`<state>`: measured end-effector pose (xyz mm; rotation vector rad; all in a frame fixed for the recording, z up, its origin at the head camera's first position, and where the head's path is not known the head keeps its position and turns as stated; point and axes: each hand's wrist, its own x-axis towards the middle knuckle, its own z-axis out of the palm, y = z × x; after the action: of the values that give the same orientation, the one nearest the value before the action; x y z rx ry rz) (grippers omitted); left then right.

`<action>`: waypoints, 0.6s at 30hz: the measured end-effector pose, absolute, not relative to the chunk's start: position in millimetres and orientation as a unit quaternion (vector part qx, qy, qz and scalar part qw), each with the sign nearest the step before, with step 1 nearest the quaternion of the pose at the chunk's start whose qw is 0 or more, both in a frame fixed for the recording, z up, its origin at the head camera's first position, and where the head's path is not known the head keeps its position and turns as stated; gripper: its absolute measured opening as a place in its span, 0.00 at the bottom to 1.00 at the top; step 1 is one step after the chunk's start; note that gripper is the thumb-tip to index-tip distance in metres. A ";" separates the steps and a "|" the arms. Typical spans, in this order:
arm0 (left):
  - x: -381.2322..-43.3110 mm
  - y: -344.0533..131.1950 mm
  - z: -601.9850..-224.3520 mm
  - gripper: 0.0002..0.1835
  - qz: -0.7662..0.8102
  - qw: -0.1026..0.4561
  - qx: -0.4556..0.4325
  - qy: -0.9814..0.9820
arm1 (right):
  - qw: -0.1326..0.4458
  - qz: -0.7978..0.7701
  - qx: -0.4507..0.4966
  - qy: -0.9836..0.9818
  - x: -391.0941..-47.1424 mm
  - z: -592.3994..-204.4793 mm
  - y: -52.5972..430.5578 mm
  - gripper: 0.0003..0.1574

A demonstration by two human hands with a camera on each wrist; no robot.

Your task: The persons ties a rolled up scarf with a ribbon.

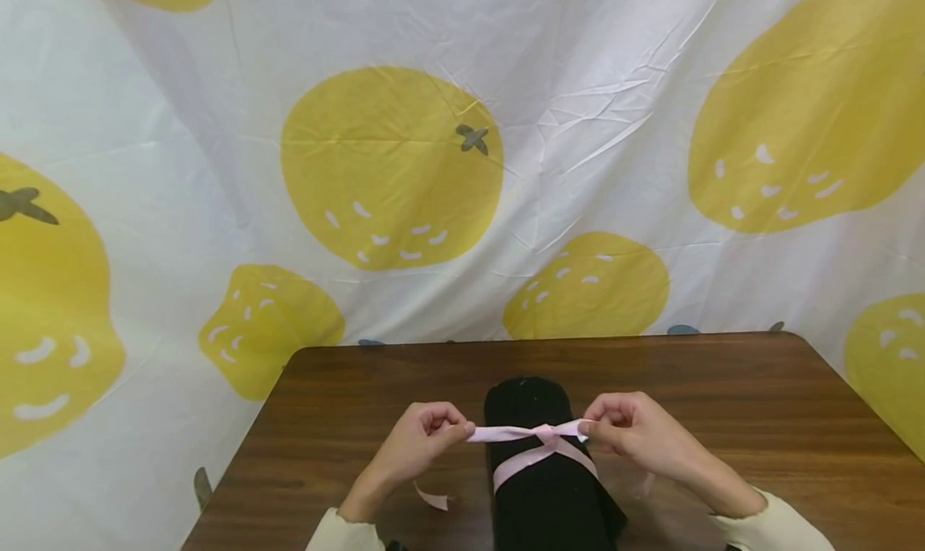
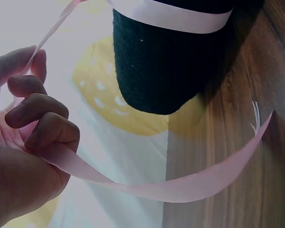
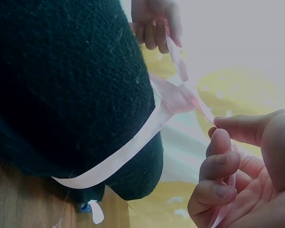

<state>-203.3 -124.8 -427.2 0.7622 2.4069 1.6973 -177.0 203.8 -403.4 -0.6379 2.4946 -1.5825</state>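
Observation:
A rolled black felt-like cloth (image 1: 535, 499) lies on the table, its length running away from me. Around its middle goes a pink ribbon (image 1: 522, 461), crossed into a knot on top. My left hand (image 1: 422, 442) pinches one ribbon end between thumb and forefinger, left of the roll. On the other side my right hand (image 1: 643, 438) pinches the opposite end. Both ends stretch nearly level above the roll. In the left wrist view a loose ribbon tail (image 2: 194, 187) hangs from under the left hand's curled fingers (image 2: 52, 130) and reaches the wood.
The brown wooden table (image 1: 347, 398) has rounded far corners. Behind it hangs a white cloth (image 1: 217, 93) printed with yellow fruit. A small white tag-like piece with a bit of blue (image 3: 96, 211) shows under the roll in the right wrist view.

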 end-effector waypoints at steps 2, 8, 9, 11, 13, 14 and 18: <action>-203.3 -125.5 -427.9 0.08 0.555 0.050 0.250 0.792 | 0.062 -0.524 -0.208 0.824 -176.5 -403.9 205.2 0.10; -204.1 -127.3 -429.3 0.08 0.548 0.049 0.244 0.798 | 0.056 -0.524 -0.208 0.824 -176.5 -407.0 209.1 0.09; -204.2 -127.8 -429.5 0.08 0.547 0.048 0.243 0.800 | 0.054 -0.523 -0.209 0.825 -176.6 -407.8 209.8 0.09; -204.5 -129.0 -430.4 0.08 0.544 0.047 0.243 0.802 | 0.053 -0.521 -0.210 0.826 -176.6 -409.1 211.4 0.09; -204.9 -130.3 -431.3 0.08 0.542 0.046 0.243 0.803 | 0.051 -0.518 -0.210 0.827 -176.8 -410.3 213.4 0.08; -205.3 -130.9 -432.0 0.08 0.542 0.048 0.242 0.803 | 0.050 -0.516 -0.210 0.829 -176.9 -410.9 214.4 0.08; -207.0 -132.6 -434.3 0.08 0.543 0.056 0.234 0.805 | 0.048 -0.512 -0.208 0.832 -177.6 -412.2 218.4 0.08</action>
<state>-207.0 -132.6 -434.3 0.7105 2.4424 1.6473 -177.6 218.4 -412.2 -0.6327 2.5373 -1.5603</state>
